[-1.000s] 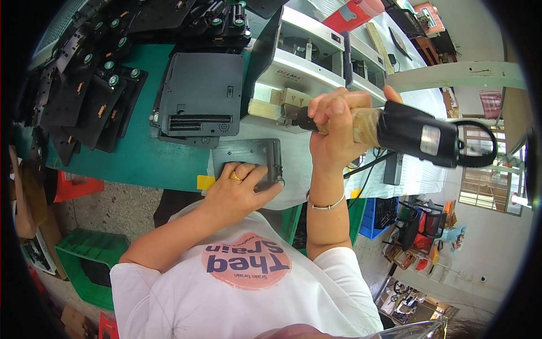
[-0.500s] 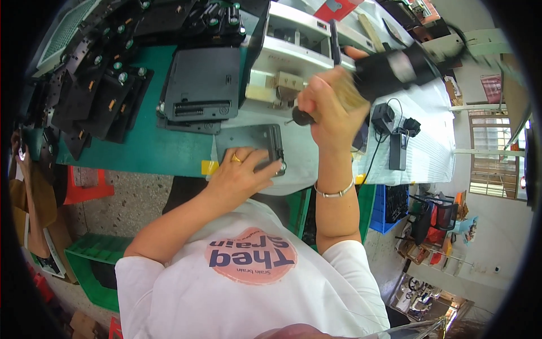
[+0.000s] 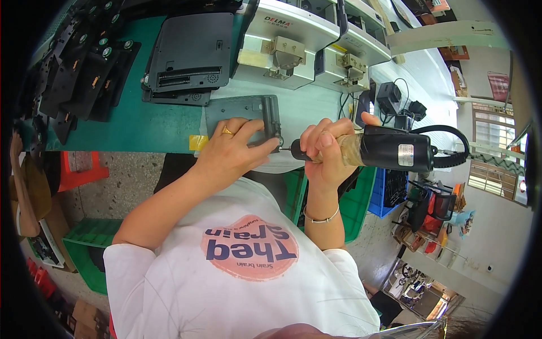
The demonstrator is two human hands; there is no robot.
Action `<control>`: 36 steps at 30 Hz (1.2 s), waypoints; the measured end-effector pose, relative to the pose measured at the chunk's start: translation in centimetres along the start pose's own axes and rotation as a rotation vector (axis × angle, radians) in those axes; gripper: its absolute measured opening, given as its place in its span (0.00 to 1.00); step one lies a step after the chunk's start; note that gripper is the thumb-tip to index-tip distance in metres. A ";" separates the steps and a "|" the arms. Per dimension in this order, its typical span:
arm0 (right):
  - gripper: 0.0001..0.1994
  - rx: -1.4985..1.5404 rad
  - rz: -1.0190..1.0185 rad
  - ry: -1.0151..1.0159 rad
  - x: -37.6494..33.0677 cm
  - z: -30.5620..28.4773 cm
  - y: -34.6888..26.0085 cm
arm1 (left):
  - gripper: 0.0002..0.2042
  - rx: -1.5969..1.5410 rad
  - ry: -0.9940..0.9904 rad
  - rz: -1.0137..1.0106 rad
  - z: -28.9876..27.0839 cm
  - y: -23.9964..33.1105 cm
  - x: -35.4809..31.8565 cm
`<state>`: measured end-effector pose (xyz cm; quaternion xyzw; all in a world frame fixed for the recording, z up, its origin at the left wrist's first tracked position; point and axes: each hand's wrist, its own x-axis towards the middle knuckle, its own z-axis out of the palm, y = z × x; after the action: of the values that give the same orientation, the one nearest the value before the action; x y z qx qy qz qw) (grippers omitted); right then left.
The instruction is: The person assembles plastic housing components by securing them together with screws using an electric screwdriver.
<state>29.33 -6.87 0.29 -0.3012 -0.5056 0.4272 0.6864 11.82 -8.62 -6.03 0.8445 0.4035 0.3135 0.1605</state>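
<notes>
My left hand (image 3: 232, 148), with a gold ring, lies over a dark plastic casing (image 3: 228, 108) and holds it down, a finger reaching to its near right corner. A small round metal piece sits at that corner. In my right hand (image 3: 330, 148) is a black electric screwdriver (image 3: 398, 151), its grip wrapped in tan tape. The tool lies nearly level, its thin bit pointing left at the casing's corner. Whether the tip touches a screw is too small to tell.
Dark casings (image 3: 195, 45) are stacked behind my left hand. Black panels (image 3: 93, 82) with round parts crowd the left. Two pale machines (image 3: 293, 25) stand ahead. Black power adapters (image 3: 389, 97) lie at right. Green crates (image 3: 84, 257) stand below; another person's arm (image 3: 21, 192) shows far left.
My right hand has brought the electric screwdriver down and nearer, from raised above the table to level at the casing's corner. My left hand stays on the casing.
</notes>
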 end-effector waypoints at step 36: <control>0.28 -0.226 -0.126 0.008 -2.1 2.0 0.4 | 0.21 -0.023 -0.006 -0.042 0.0 -0.1 -0.3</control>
<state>27.10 -8.65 -0.36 -0.3459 -0.5658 0.3224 0.6755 11.68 -8.80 -6.21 0.8349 0.4169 0.3123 0.1778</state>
